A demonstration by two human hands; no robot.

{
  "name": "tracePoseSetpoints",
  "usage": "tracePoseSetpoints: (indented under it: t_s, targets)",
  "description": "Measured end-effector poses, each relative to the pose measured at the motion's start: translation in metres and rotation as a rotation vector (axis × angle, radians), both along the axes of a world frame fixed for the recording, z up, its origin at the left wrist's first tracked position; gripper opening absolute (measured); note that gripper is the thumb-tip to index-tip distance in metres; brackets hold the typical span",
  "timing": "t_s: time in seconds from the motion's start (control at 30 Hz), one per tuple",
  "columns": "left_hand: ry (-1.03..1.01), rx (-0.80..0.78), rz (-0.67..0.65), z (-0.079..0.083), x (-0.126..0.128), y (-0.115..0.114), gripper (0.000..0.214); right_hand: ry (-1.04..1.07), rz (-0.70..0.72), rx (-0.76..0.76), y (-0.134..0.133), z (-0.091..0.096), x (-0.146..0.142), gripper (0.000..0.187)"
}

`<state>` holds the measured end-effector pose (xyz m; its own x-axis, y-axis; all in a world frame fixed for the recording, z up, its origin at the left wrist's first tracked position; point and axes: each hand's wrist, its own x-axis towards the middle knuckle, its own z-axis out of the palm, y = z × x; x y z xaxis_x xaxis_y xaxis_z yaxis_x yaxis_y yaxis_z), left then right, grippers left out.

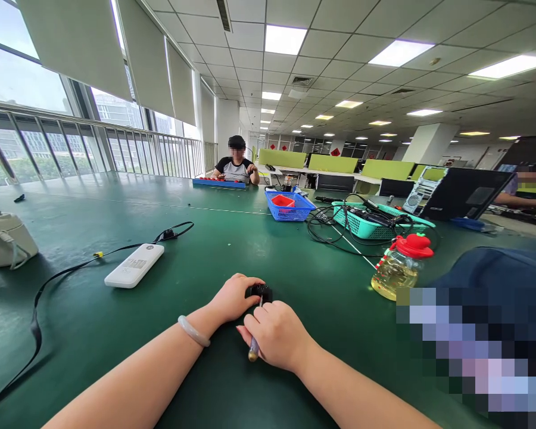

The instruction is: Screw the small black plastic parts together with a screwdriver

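My left hand (234,298) rests on the green table (232,238) with its fingers closed round a small black object (259,291). My right hand (274,335) is closed on a thin tool (254,348) with a brass-coloured end; the tool's tip points at the black object. A pale bangle (193,331) sits on my left wrist. Both hands are close together near the table's front middle.
A white power bank (134,265) with a black cable lies to the left, a beige case (4,238) at far left. A bottle with a red cap (399,268) lies on the right. Blue basket (290,207), teal basket (370,223), cables and laptop stand further back. People sit at the far end and right.
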<state>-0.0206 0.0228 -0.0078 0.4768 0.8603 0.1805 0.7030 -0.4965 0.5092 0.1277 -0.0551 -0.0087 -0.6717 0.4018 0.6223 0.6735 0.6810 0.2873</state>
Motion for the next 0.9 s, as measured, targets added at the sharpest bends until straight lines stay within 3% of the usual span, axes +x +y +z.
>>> tracePoseSetpoints:
  t_s: [0.17,0.27,0.43,0.53,0.73,0.9]
  targets:
    - [-0.005,0.000,-0.007,0.001,-0.001,-0.001,0.041,-0.148,-0.018,-0.111,0.000,-0.007,-0.004,0.032]
    - [-0.019,-0.011,0.013,0.002,0.000,-0.001,0.044,-0.076,0.004,-0.098,0.003,-0.003,-0.001,0.034]
    - [-0.018,-0.016,0.016,0.004,0.000,-0.001,0.044,0.253,0.077,-0.175,0.012,0.012,0.024,0.037]
    - [-0.013,-0.016,-0.005,0.007,0.000,-0.002,0.040,0.497,0.149,-0.390,0.019,0.015,0.040,0.042]
    - [0.010,-0.036,-0.009,0.010,-0.001,-0.002,0.038,1.167,0.019,-0.760,0.036,0.004,0.046,0.056]
    - [-0.005,-0.041,-0.005,0.007,-0.001,-0.001,0.039,1.320,0.039,-0.847,0.044,-0.002,0.047,0.059]
